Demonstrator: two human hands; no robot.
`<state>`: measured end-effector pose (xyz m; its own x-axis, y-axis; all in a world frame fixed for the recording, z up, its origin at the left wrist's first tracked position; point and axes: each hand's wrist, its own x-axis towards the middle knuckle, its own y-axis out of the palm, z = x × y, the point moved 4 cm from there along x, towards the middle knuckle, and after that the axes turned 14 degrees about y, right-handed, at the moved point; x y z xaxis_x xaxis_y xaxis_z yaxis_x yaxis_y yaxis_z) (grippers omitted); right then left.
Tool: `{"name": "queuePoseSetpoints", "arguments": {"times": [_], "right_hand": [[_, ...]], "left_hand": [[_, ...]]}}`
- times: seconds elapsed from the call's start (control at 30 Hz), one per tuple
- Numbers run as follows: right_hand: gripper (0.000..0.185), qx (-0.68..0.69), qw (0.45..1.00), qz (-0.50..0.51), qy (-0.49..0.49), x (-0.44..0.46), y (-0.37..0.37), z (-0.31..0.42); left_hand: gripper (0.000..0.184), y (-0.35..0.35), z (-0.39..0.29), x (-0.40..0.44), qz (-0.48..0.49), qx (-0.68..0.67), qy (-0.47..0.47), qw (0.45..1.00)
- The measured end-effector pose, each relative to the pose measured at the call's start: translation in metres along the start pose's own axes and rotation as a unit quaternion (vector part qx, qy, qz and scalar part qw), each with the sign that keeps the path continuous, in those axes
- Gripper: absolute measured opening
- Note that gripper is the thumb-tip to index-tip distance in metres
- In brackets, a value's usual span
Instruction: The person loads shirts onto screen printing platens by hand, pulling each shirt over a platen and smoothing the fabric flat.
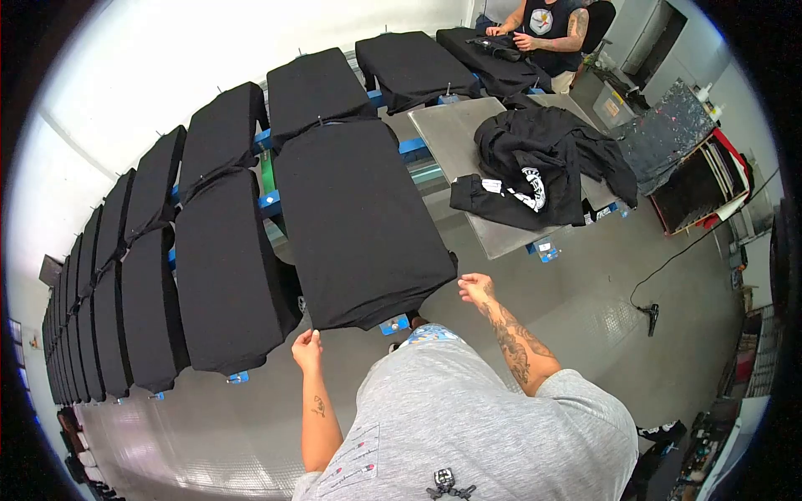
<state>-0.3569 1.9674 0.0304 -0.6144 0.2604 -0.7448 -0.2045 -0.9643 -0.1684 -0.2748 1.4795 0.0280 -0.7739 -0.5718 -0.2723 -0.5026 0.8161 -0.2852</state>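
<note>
In front of me a black garment is stretched flat over a printing board, its front edge bunched into folds. My left hand pinches the garment's edge at the near left corner. Close by the near right corner is my right hand, its fingers curled together; whether fabric is between them is too small to make out. A blue bracket pokes out below the front edge. To the right, a black hoodie with white print lies crumpled on a bare metal board.
Two rows of boards covered in black fabric run off to the left. Another person handles black cloth on a far board. On the right stand a paint-spattered panel and a bin; a corded tool is near the floor.
</note>
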Motion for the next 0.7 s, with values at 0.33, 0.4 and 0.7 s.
{"name": "queuePoseSetpoints", "arguments": {"times": [0.33,0.4,0.7], "right_hand": [[0.015,0.375,0.908,0.108,0.154,0.004,0.036,-0.014],[0.014,0.364,0.917,0.077,0.144,0.003,0.033,-0.015],[0.024,0.385,0.897,0.120,0.180,0.011,0.039,-0.007]], "left_hand": [[0.021,0.029,0.044,-0.002,-0.068,-0.446,-0.188,0.873],[0.016,0.026,0.046,-0.011,-0.102,-0.414,-0.168,0.889],[0.034,0.042,0.020,0.000,-0.063,-0.431,-0.205,0.877]]}}
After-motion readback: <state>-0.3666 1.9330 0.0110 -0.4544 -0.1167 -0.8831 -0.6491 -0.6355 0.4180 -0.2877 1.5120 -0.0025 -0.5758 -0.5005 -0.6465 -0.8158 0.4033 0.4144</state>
